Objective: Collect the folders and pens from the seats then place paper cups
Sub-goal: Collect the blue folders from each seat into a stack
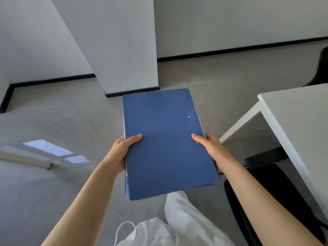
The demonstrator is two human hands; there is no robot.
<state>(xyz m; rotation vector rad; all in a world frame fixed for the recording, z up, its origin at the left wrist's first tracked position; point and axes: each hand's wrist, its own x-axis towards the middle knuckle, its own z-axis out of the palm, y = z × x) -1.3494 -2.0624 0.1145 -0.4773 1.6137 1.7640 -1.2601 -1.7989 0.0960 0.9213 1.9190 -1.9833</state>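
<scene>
A stack of blue folders (166, 142) is held flat in front of me, above the floor, with a metal snap showing on the top cover. My left hand (122, 151) grips the stack's left edge, thumb on top. On the right edge my right hand (211, 148) holds it the same way, fingers underneath. No pens or paper cups are in view.
A white table (298, 118) stands at the right, with a black chair (266, 192) tucked beside it and another dark chair (319, 71) behind. A white pillar (124, 50) rises ahead. The grey floor (62, 121) stretches left. My white trousers show below.
</scene>
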